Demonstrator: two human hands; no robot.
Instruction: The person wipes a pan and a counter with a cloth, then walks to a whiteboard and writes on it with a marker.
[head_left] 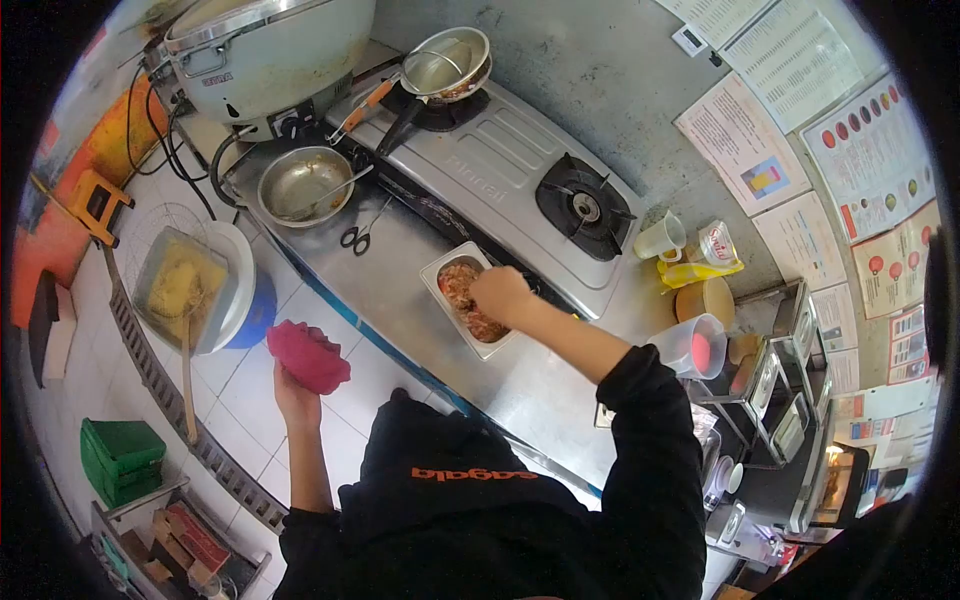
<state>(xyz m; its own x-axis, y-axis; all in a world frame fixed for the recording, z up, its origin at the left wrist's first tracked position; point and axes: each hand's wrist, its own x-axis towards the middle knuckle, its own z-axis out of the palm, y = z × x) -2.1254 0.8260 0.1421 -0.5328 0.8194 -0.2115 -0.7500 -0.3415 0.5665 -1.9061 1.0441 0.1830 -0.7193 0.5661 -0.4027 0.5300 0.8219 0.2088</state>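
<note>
My left hand (292,389) is closed around a bunched-up pink cloth (308,357), out past the counter edge and above the tiled floor. My right hand (506,297) is over a small rectangular metal tray (448,312) on the steel counter. Reddish-brown chopped food (459,284) lies in that tray. The right fingers are curled closed and point down at the food; what they hold, if anything, is hidden under the hand. Nearby on the counter lie black-handled scissors (355,240).
A metal bowl (285,187) with a utensil in it sits left of the scissors. Behind stands a two-burner stove (497,160) with a pan and strainer (446,65). A large cooker (265,65) is at the back left. Plastic containers (691,347) stand right; a tub (240,300) is on the floor.
</note>
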